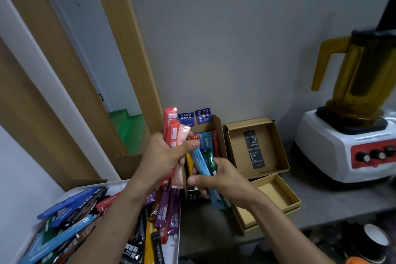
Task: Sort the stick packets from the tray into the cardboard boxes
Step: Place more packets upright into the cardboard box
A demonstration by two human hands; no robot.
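My left hand (pixel 162 156) grips a bunch of red and pink stick packets (pixel 172 133), held upright. Just to its right, my right hand (pixel 222 180) holds a bundle of blue and green stick packets (pixel 204 161). Both hands hover over a tall open cardboard box (pixel 220 133) with blue labels on its flap, which has several packets standing in it. A white tray (pixel 90 186) at the lower left is piled with many mixed stick packets (pixel 70 221). My forearms hide part of the pile.
Two shallow open cardboard boxes sit to the right, one (pixel 233 152) holding black tags and one (pixel 276 193) nearer me. A white blender (pixel 347 148) with an amber jug stands at the far right. A wall lies behind; the grey counter edge (pixel 321 221) runs at the lower right.
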